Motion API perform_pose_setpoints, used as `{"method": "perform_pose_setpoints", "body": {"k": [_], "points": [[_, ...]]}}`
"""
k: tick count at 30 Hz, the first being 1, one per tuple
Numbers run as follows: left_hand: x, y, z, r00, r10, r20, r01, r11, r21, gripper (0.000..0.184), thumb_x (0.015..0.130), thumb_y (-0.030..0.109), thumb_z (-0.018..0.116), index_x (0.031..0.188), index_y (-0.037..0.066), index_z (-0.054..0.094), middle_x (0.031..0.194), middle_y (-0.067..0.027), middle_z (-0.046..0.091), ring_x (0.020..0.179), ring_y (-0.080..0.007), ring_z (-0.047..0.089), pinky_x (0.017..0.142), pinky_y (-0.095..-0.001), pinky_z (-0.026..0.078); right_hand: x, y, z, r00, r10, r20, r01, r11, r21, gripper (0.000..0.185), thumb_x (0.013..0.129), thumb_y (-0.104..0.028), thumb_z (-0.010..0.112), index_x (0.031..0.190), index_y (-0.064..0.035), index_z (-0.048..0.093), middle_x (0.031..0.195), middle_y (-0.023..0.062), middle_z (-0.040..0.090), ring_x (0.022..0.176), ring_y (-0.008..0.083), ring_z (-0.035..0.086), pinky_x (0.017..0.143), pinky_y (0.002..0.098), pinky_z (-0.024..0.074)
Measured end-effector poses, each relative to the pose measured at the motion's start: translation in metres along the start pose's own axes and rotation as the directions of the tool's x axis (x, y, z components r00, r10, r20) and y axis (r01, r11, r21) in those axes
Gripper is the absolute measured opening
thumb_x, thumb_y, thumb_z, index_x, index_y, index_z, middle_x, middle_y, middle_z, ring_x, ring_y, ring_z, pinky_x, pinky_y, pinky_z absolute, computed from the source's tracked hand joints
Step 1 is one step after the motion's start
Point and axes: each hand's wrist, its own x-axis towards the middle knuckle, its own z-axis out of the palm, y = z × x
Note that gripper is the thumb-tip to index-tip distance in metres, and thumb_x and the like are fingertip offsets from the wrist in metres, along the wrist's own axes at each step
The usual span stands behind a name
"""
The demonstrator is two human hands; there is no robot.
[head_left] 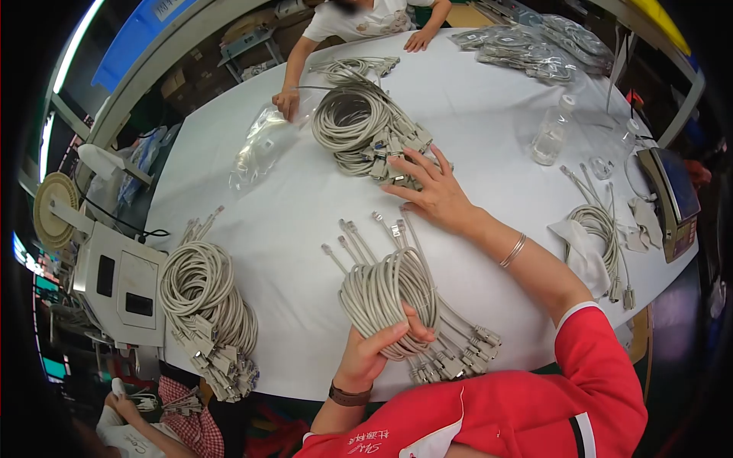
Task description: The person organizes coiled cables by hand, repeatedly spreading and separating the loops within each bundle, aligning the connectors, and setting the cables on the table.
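My left hand [370, 351] is wrapped round a coiled bundle of beige cables [382, 294] near the table's front edge. Clear plugs [355, 233] stick out of the bundle's far side, and D-shaped connectors [458, 359] fan out on its near side. Farther off, my right hand [439, 195] has its fingers spread over the connectors [393, 156] of a second pile of coiled cables [347, 122]. Its fingertips appear to touch those connectors, and nothing is gripped in it.
Across the white table [290, 328], a co-worker's hand [286, 103] touches a clear plastic bag [263, 145]. More cable coils [198, 282] lie at the left beside a white machine [118, 282]. At the right stand a bottle [551, 133], loose cables [599, 229] and a scale [672, 198].
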Motion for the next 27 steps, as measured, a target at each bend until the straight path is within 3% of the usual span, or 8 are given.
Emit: {"method": "perform_pose_setpoints", "body": {"k": [1,10,13,15,16,18,23,27], "points": [[0.002,-0.001,0.0,1.0,-0.006,0.007,0.006,1.0,0.009,0.025,0.087,0.006,0.057,0.11,-0.001,0.052,0.088,-0.0158,0.065,0.088,-0.0291,0.066,0.088,-0.0445,0.051,0.004,0.008,0.013,0.998,-0.044,0.043,0.044,0.999,-0.008,0.04,0.074,-0.02,0.072,0.113,-0.0245,0.064,0.146,0.0005,0.035,0.139,0.0242,0.025,0.114,0.0574,0.012],[0.004,0.0,0.001,1.0,0.009,0.008,-0.01,0.999,0.048,0.029,0.086,0.005,0.056,0.114,0.0,0.05,0.093,-0.0163,0.065,0.089,-0.029,0.066,0.084,-0.0419,0.053,0.01,0.049,0.036,0.993,0.118,0.018,-0.119,0.989,0.091,0.026,0.079,-0.016,0.068,0.104,-0.0221,0.069,0.146,0.0001,0.035,0.139,0.0236,0.026,0.114,0.0588,0.0088],[0.005,-0.002,0.009,0.995,0.071,-0.065,-0.071,0.997,0.01,0.031,0.085,0.003,0.057,0.116,0.0,0.049,0.095,-0.0159,0.065,0.089,-0.0287,0.066,0.083,-0.0414,0.053,0.004,0.024,0.003,0.989,0.148,-0.01,-0.149,0.987,-0.056,0.026,0.082,-0.014,0.064,0.108,-0.0175,0.067,0.143,0.0051,0.038,0.136,0.0253,0.031,0.113,0.0545,0.0186],[0.006,-0.01,0.008,0.991,0.114,-0.077,-0.118,0.992,-0.051,0.032,0.085,0.003,0.057,0.116,-0.001,0.049,0.096,-0.0155,0.065,0.09,-0.0285,0.066,0.083,-0.0412,0.054,-0.012,0.007,-0.019,0.986,0.169,0.001,-0.165,0.96,0.226,0.029,0.084,-0.014,0.062,0.113,-0.0134,0.064,0.138,0.0101,0.042,0.128,0.0272,0.04,0.108,0.0492,0.0291],[0.007,-0.011,0.011,0.989,0.109,-0.095,-0.113,0.993,-0.038,0.032,0.085,0.002,0.057,0.116,-0.001,0.049,0.096,-0.0156,0.065,0.09,-0.0285,0.066,0.083,-0.0411,0.054,-0.024,-0.003,-0.032,0.983,0.181,0.015,-0.174,0.916,0.363,0.03,0.086,-0.014,0.061,0.116,-0.0113,0.062,0.135,0.0126,0.044,0.125,0.0281,0.044,0.106,0.0466,0.0343],[0.015,-0.008,0.023,0.988,0.086,-0.13,-0.087,0.996,-0.005,0.033,0.085,0.002,0.057,0.116,-0.002,0.049,0.096,-0.0158,0.065,0.089,-0.0284,0.066,0.083,-0.0408,0.054,-0.05,-0.027,-0.065,0.856,0.213,0.471,-0.505,0.541,0.673,0.036,0.09,-0.018,0.059,0.124,-0.0073,0.055,0.125,0.0164,0.051,0.111,0.0288,0.055,0.095,0.0395,0.0443],[0.036,0.008,0.072,0.997,0.069,0.044,-0.074,0.991,0.116,0.031,0.084,0.002,0.057,0.114,-0.004,0.05,0.095,-0.0158,0.066,0.086,-0.0288,0.067,0.079,-0.041,0.056,-0.133,-0.081,-0.085,0.819,0.293,0.494,-0.56,0.215,0.8,0.055,0.095,-0.021,0.052,0.142,-0.0012,0.031,0.131,0.0205,0.048,0.117,0.0279,0.053,0.099,0.0369,0.0423],[0.043,-0.001,0.073,0.996,0.004,0.089,-0.014,0.994,0.112,0.032,0.086,0.003,0.058,0.116,-0.006,0.049,0.098,-0.0168,0.066,0.088,-0.0285,0.067,0.082,-0.0399,0.054,-0.164,-0.117,-0.109,0.703,0.525,0.48,-0.642,0.18,0.745,0.056,0.093,-0.02,0.055,0.141,-0.0015,0.034,0.137,0.022,0.041,0.123,0.0333,0.047,0.102,0.0396,0.0387]]}}
